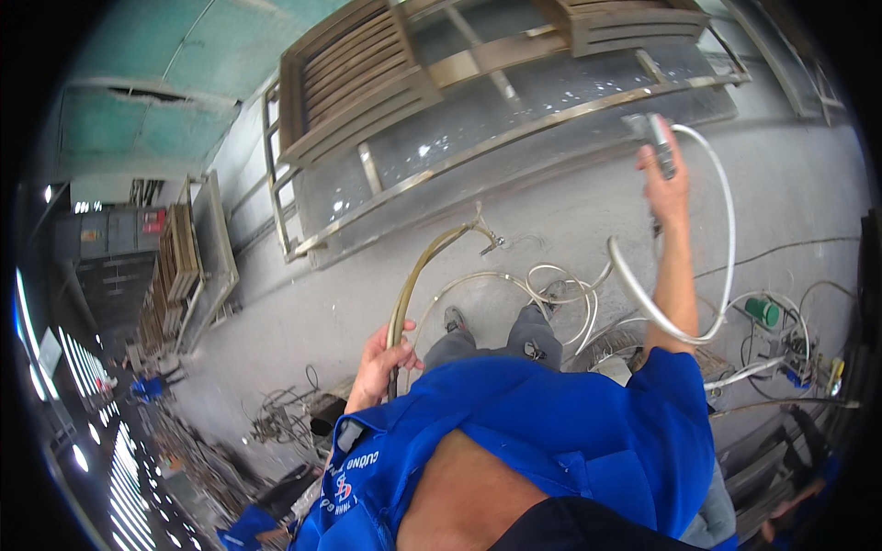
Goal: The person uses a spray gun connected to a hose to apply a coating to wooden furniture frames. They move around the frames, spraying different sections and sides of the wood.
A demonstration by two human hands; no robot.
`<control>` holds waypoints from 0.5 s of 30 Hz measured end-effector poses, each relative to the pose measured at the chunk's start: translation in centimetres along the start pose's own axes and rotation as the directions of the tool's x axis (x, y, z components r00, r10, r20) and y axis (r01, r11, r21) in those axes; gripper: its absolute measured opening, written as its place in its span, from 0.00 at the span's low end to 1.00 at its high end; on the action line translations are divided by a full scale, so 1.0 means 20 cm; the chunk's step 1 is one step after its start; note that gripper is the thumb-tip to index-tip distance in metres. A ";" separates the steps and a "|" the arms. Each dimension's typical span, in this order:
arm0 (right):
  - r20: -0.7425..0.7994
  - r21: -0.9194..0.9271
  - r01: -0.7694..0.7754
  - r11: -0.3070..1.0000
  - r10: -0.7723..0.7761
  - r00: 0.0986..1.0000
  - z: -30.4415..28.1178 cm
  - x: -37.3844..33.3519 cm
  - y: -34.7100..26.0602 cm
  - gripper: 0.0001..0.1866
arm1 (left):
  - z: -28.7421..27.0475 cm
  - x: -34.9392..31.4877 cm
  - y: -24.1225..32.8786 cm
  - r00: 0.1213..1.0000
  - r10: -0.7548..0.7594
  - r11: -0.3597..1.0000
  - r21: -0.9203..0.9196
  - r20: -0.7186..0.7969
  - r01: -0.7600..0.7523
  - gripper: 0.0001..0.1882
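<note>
My right hand (669, 184), stretched out ahead, is closed around a spray gun (661, 149), which is blurred. A white hose (731, 211) loops from the gun down past my right forearm. At my left side, my left hand (378, 360) is closed on a yellowish hose (404, 298), its thumb and fingers wrapped round it. That hose arches up and forward to a metal fitting (497, 242), which hangs above the floor. Ahead of me, slatted wooden furniture parts (354, 78) rest on a metal frame (478, 147), apart from both hands.
Coiled pale hoses (570, 285) lie around my feet. To my right are more hoses and a green container (762, 312). Tangled cables (285, 409) lie at the left. Farther left, slatted wooden panels (179, 253) lean on a rack. Other people in blue are at the lower edges.
</note>
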State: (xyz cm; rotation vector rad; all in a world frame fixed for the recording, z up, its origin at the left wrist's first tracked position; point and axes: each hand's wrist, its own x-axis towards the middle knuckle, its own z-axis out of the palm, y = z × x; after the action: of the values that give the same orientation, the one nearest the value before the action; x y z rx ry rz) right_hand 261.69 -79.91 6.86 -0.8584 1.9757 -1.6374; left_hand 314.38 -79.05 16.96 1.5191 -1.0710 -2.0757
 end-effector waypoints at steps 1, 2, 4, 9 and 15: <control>0.031 0.032 0.095 0.995 -0.096 0.995 0.19 -0.10 -0.03 0.28 | -0.05 -0.01 0.00 1.000 0.013 1.000 -0.011 0.015 -0.013 0.22; 0.077 0.057 0.168 0.984 -0.172 0.982 0.37 -0.17 -0.06 0.28 | -0.11 -0.02 0.00 1.000 0.018 1.000 -0.023 0.016 -0.017 0.22; 0.184 0.137 0.229 0.964 -0.252 0.950 0.71 -0.32 -0.15 0.29 | -0.24 -0.02 -0.02 0.999 0.035 0.999 -0.036 0.028 -0.034 0.21; 0.405 0.126 0.254 0.959 -0.283 0.869 1.48 -0.61 -0.48 0.29 | -0.67 -0.08 -0.08 0.993 0.081 0.996 -0.030 0.085 -0.078 0.20; 0.588 0.220 0.123 0.968 -0.232 0.775 2.24 -1.07 -0.67 0.28 | -1.25 -0.14 -0.16 0.979 0.029 0.999 0.010 0.200 -0.032 0.21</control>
State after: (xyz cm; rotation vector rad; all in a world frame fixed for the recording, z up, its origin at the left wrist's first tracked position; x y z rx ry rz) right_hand 309.62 -98.17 9.41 -1.3395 1.3136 -1.3524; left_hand 338.84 -84.18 12.91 1.3120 -1.1731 -2.2417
